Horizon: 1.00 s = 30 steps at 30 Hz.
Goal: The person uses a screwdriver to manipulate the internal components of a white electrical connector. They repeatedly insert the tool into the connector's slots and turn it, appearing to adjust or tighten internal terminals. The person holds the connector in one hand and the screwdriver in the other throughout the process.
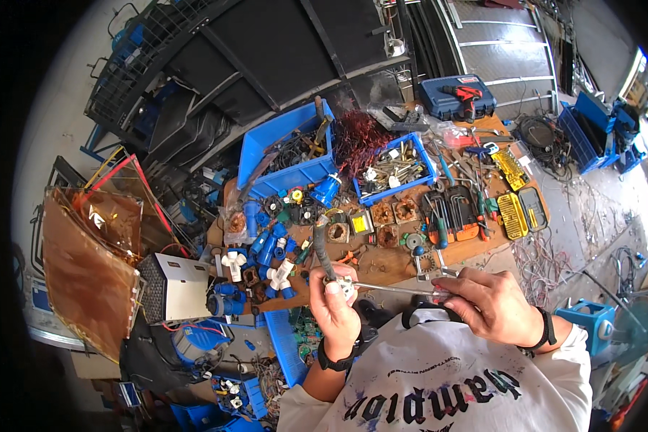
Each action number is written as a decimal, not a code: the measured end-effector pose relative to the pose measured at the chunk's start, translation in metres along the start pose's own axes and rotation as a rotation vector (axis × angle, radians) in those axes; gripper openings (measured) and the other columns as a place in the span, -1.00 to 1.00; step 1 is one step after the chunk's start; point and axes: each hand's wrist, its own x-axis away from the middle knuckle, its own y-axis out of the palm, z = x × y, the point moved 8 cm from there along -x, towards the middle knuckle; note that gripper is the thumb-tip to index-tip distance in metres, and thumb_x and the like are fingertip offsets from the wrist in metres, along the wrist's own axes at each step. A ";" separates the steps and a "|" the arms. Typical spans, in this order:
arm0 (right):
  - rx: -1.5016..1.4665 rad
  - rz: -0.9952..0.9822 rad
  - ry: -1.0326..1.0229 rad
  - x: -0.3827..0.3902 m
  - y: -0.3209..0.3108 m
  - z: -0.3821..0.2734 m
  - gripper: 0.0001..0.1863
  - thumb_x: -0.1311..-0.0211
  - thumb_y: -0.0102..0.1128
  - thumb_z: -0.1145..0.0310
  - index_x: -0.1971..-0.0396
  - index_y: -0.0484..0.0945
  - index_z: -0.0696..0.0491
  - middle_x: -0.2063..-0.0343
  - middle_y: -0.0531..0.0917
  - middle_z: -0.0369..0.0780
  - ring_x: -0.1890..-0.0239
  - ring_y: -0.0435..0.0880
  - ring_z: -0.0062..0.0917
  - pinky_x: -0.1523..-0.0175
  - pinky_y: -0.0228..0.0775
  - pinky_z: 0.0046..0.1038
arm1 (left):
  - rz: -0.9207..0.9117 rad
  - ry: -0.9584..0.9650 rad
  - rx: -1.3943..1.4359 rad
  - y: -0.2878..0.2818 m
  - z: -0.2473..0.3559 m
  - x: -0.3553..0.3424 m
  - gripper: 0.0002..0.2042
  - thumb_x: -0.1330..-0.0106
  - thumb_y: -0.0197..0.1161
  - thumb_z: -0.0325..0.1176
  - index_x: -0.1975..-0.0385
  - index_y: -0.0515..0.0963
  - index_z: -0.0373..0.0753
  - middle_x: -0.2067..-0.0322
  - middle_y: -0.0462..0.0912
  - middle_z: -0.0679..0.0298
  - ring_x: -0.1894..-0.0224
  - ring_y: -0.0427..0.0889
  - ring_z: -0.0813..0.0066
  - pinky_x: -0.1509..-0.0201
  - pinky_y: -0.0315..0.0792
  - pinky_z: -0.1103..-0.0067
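Note:
My left hand [337,320] is closed around a small white connector [348,287] in front of my chest. A thick dark cable [320,248] rises from it, bending over the table edge. My right hand [491,301] grips a screwdriver, its handle mostly hidden by my fingers. The screwdriver's long metal shaft [392,289] points left, and its tip meets the connector's side. Whether the tip sits in a screw is too small to tell.
On the wooden table [410,261] lie blue plastic connectors [266,248], hex keys [459,209] and a yellow bit case [512,216]. Behind stand a blue bin of cables [288,178], a blue tray of metal parts [392,189] and a red drill [468,99] on a case.

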 end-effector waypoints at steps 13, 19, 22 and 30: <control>0.016 0.045 -0.010 0.004 -0.002 -0.005 -0.65 0.00 0.35 0.33 0.17 0.57 0.08 0.51 0.47 -0.23 0.49 0.51 -0.40 0.48 0.40 -0.43 | 0.018 -0.039 -0.005 -0.001 0.000 0.006 -0.68 -0.45 -0.09 -0.08 0.33 0.34 -0.26 0.44 0.41 0.25 0.63 0.24 0.68 0.64 0.09 0.75; 0.094 0.133 -0.182 0.003 -0.010 -0.013 -0.61 0.02 0.37 0.35 0.13 0.56 0.07 0.48 0.46 -0.24 0.51 0.53 -0.39 0.46 0.42 -0.41 | 0.039 -0.025 -0.002 -0.003 0.002 0.007 -0.67 -0.44 -0.09 -0.07 0.34 0.34 -0.25 0.44 0.41 0.25 0.62 0.24 0.68 0.64 0.09 0.75; 0.036 0.160 -0.200 0.005 -0.015 -0.014 -0.55 0.06 0.40 0.38 0.08 0.56 0.03 0.44 0.44 -0.25 0.49 0.54 -0.41 0.44 0.44 -0.40 | 0.041 -0.024 -0.013 -0.003 0.002 0.008 -0.67 -0.44 -0.08 -0.07 0.33 0.35 -0.25 0.43 0.42 0.25 0.62 0.25 0.68 0.64 0.09 0.75; 0.008 0.079 -0.005 0.005 -0.009 -0.006 -0.58 -0.03 0.36 0.34 0.07 0.54 0.09 0.35 0.48 -0.20 0.50 0.56 -0.37 0.39 0.47 -0.37 | 0.043 -0.018 0.005 -0.002 0.003 0.008 -0.67 -0.43 -0.05 -0.06 0.33 0.36 -0.26 0.43 0.42 0.24 0.62 0.25 0.68 0.64 0.10 0.76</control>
